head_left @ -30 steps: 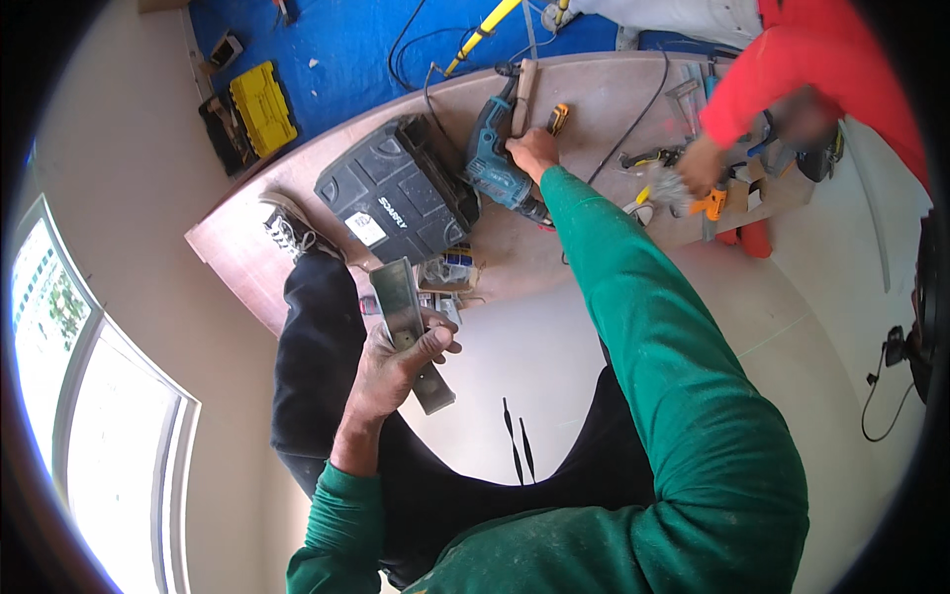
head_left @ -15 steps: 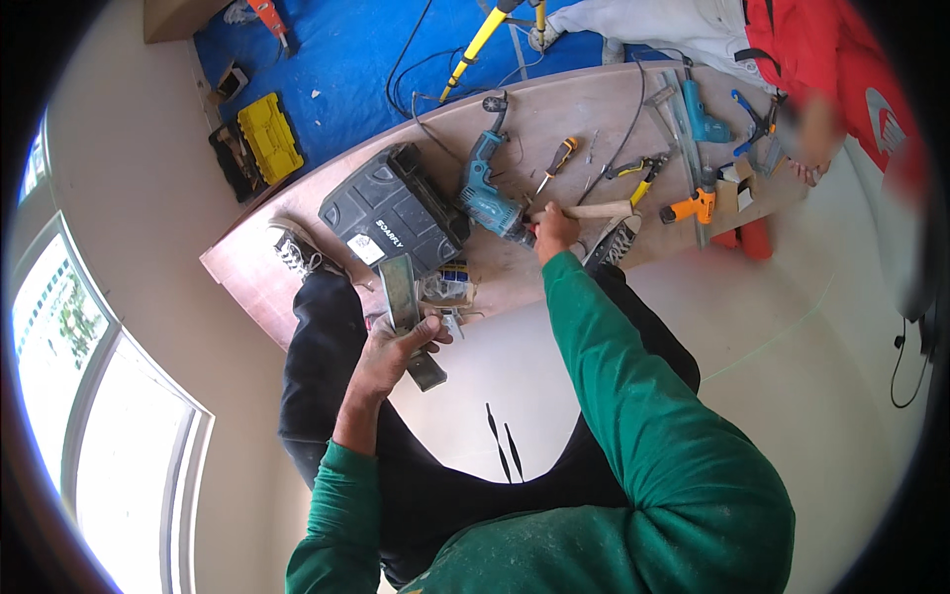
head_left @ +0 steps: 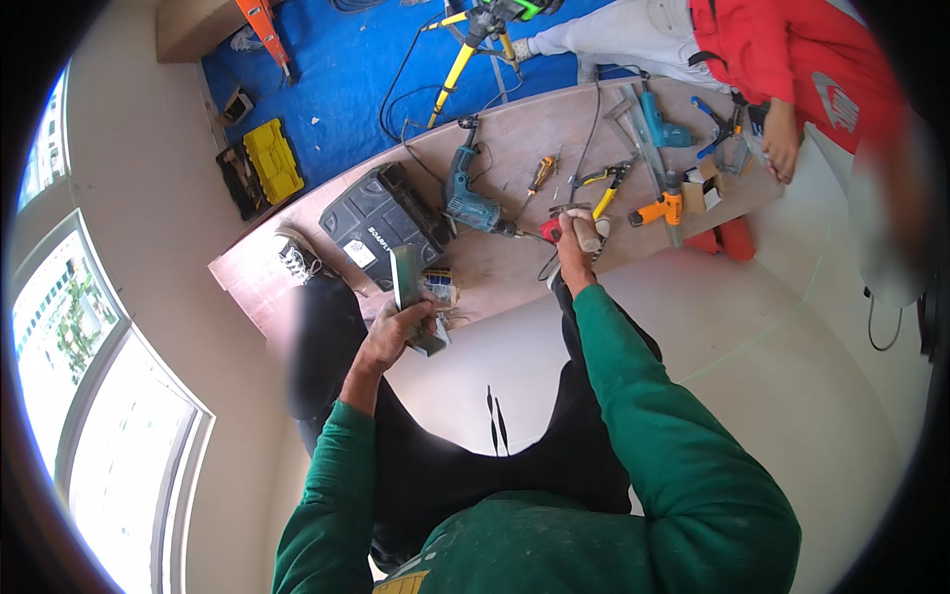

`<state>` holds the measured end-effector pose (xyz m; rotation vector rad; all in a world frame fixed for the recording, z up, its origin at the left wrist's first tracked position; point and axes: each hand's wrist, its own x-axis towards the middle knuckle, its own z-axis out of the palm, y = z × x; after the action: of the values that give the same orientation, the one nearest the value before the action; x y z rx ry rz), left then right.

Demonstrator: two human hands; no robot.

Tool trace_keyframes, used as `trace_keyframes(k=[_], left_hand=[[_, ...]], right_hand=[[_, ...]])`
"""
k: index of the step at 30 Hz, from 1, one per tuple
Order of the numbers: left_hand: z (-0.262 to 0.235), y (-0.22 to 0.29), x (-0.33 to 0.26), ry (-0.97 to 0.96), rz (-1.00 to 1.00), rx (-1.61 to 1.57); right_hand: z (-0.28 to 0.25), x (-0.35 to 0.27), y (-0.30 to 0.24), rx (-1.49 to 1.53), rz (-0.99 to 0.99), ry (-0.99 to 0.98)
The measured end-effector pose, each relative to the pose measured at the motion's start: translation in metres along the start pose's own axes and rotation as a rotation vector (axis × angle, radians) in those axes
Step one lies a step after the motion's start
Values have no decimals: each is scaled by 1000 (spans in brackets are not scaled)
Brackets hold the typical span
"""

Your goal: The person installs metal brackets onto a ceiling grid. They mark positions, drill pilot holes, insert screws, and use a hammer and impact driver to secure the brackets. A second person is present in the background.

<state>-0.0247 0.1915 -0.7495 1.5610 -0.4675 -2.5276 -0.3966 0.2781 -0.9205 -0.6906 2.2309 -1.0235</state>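
My left hand is closed around a short grey metal channel that stands up out of the fist, its lower end showing below the fingers. My right hand, over the board's near edge, grips a wooden-handled hammer. The handle's butt points up toward me, and its dark head lies beyond the fingers. Left of that hand, a teal corded drill lies on the board, its front end near a red object. A black tool case sits beyond my left hand.
The wooden board also carries a screwdriver, yellow-handled pliers, an orange drill and another teal tool. A person in red is at the right. A yellow-legged tripod stands on blue sheeting.
My right hand has shifted right with the hammer, whose handle has swung from pointing sideways to pointing up at me. My left hand still grips the channel, now tilted differently. The view has shifted.
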Motion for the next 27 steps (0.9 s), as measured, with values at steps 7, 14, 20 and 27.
trace_keyframes(k=[7, 14, 20, 27], left_hand=[[49, 30, -74, 283, 167, 158], [-1, 88, -187, 290, 280, -295], [-103, 95, -274, 348, 447, -516], [-305, 125, -426, 593, 535, -536]], right_hand=[[-90, -73, -234, 96, 468, -886], [-63, -161, -485, 576, 546, -1576], [25, -252, -548, 240, 539, -1705], [65, -305, -658, -470, 18, -1356]])
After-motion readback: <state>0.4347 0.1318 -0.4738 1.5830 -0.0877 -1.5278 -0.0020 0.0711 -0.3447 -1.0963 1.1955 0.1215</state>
